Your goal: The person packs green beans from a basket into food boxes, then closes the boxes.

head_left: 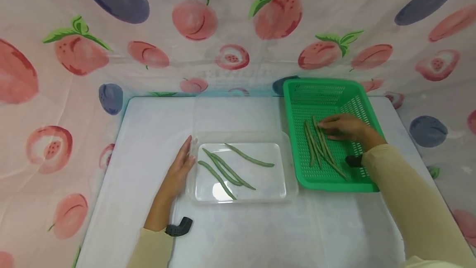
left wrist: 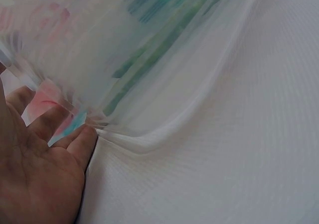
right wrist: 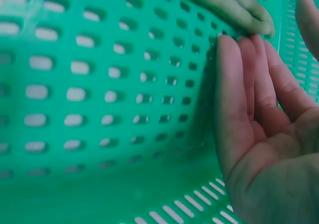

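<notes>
My left hand rests its extended fingers along the left wall of a clear plastic container. Several green beans lie on the container's bottom. In the left wrist view, the fingertips of that hand touch the see-through wall. Over on the right, my right hand reaches into a green plastic basket, its fingertips at the upper end of several green beans. The right wrist view shows long fingers against the beans, with the thumb apart from them.
The basket stands right beside the container on a white table. Behind and on both sides hangs a fruit-printed sheet. Dark devices are strapped at the left wrist and the right wrist.
</notes>
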{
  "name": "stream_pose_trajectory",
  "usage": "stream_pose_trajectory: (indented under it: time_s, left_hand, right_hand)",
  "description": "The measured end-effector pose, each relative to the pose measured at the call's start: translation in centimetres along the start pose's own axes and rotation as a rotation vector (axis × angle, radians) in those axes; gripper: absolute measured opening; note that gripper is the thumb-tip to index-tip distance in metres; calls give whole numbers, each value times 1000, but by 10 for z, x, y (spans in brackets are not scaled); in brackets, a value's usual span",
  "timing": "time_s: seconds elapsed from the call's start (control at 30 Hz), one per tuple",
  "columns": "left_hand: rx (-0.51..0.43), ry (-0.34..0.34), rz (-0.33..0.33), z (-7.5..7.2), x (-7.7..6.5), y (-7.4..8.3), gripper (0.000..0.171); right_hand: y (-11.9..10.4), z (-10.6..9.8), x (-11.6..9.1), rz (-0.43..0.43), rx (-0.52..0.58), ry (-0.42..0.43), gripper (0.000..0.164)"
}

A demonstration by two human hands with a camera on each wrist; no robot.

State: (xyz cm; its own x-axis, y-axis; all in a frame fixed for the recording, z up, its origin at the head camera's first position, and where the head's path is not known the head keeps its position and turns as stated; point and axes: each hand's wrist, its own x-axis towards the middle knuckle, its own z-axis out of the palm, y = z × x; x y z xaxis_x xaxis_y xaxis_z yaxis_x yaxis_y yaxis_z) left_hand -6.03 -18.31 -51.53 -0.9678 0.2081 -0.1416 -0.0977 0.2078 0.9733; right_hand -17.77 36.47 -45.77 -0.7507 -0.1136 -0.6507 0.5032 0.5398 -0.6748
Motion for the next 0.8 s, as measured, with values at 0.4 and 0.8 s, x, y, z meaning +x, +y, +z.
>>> stream_pose_trajectory:
  time_s: [0.4,0.8]
  left_hand:
    - [-12,-1,-3,-2,-1,-1,62]
    - [-10,0,-4,2,1,0,62]
  right_hand:
    - [-6,15,4,2,-115,29,68]
    - [-3,9,1,-16,-100,8,46]
